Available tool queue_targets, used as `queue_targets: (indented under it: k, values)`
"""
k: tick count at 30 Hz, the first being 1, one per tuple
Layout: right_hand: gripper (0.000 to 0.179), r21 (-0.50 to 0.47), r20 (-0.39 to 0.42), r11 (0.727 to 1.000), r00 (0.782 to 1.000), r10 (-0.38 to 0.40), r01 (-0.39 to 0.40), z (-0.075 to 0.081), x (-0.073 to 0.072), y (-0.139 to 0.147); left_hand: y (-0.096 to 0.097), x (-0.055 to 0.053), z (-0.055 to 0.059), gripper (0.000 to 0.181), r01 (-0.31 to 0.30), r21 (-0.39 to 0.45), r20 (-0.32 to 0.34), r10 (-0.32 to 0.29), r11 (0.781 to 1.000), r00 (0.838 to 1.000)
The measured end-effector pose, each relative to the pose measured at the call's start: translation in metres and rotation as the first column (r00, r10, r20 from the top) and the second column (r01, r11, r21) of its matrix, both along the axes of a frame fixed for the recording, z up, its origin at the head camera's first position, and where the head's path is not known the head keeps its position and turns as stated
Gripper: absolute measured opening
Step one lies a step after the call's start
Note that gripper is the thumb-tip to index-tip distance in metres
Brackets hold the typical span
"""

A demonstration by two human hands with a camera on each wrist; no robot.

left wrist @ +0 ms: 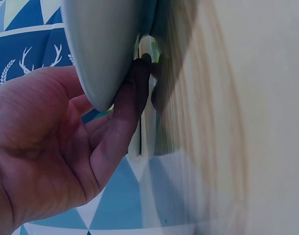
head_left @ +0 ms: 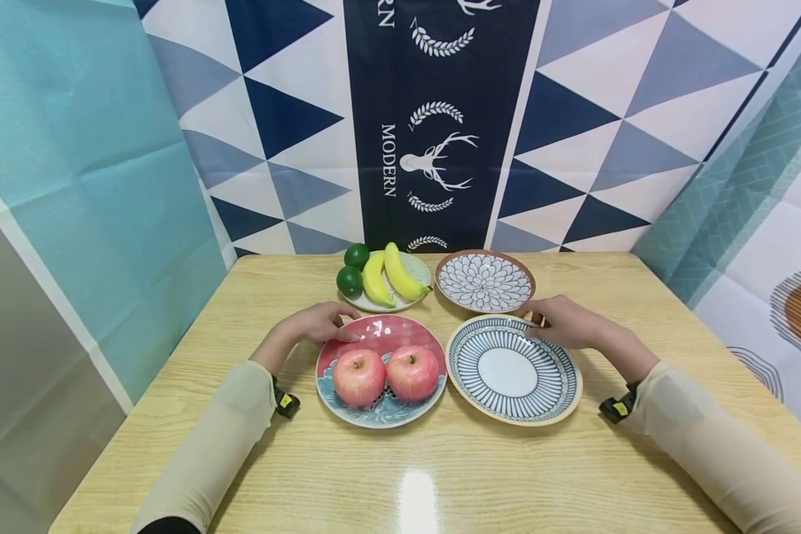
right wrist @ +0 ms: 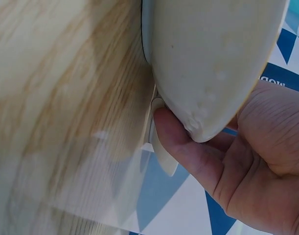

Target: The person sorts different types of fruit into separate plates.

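Observation:
My left hand point(head_left: 320, 323) pinches the upper left rim of a red-and-blue plate point(head_left: 389, 331), thumb over the edge and fingers beneath. Two red apples point(head_left: 359, 377) sit side by side on this plate. At the upper right rim of a white plate with blue stripes point(head_left: 507, 373), my right hand point(head_left: 564, 323) has its grip. The striped plate carries nothing. From the left wrist view, fingers point(left wrist: 121, 117) curl under the pale underside of the plate. The right wrist view likewise shows fingers point(right wrist: 181, 142) below the striped plate's underside point(right wrist: 208, 63).
Behind the red-and-blue plate stands a pale plate point(head_left: 419, 268) with two bananas point(head_left: 400, 274) and two dark green fruits point(head_left: 350, 282). A brown-rimmed petal-patterned plate point(head_left: 486, 280) is beside it, behind the striped one. Patterned cloth point(head_left: 294, 133) hangs past the wooden table's point(head_left: 320, 482) far edge.

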State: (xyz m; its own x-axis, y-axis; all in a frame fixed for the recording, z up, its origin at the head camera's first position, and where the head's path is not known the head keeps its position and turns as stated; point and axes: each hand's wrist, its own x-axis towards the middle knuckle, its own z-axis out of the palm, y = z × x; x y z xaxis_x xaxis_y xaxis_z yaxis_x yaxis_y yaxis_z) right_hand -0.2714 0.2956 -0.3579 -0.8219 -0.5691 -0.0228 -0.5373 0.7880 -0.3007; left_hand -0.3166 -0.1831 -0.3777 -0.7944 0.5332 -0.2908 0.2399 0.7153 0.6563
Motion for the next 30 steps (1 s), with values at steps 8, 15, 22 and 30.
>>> queue_targets:
  k: [8, 15, 22, 30]
  values:
    - [0.032, -0.002, 0.000, 1.000, 1.000, -0.002, 0.002, -0.003, -0.001, 0.000, 0.001, 0.003, 0.001, 0.042, -0.007, -0.014, -0.009, 0.007, 1.000, 1.000]
    - [0.032, 0.003, -0.007, 1.000, 1.000, -0.001, 0.001, -0.003, -0.002, 0.002, 0.001, 0.003, 0.004, 0.044, -0.027, -0.026, -0.009, 0.027, 0.999, 1.000]
    - [0.033, -0.006, -0.007, 1.000, 1.000, -0.012, 0.012, -0.001, 0.000, 0.003, -0.004, 0.007, 0.020, 0.038, -0.103, -0.032, -0.009, 0.103, 0.994, 0.995]
    - [0.033, -0.010, 0.022, 0.999, 0.999, -0.033, 0.034, -0.003, 0.001, 0.003, -0.008, 0.010, 0.043, 0.041, -0.071, -0.083, -0.099, 0.063, 0.994, 0.993]
